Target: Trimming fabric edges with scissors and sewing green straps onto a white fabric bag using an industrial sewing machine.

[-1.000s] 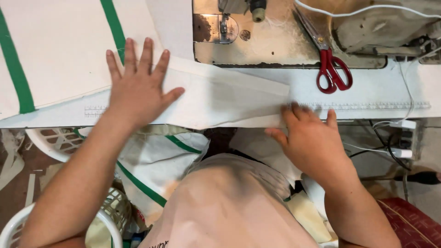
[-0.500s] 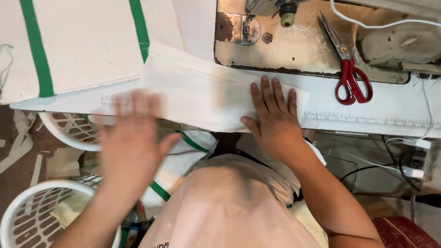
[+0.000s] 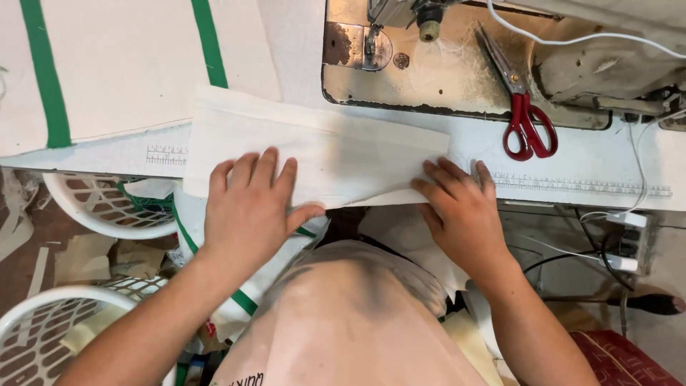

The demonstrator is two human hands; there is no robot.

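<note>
My white sewing table (image 3: 586,154) carries a worn metal machine bed (image 3: 457,71) — red-handled scissors (image 3: 525,118) lie on it. Below to my left stand white lattice baskets (image 3: 100,207) over a brownish floor (image 3: 21,264) littered with what look like fabric scraps — cables (image 3: 614,246) hang at right.

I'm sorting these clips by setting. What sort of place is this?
Most likely a sewing workshop. A sewing machine's worn bed sits in the table, red-handled scissors lie on it, and both hands, left hand and right hand, press a folded white fabric piece.
</note>
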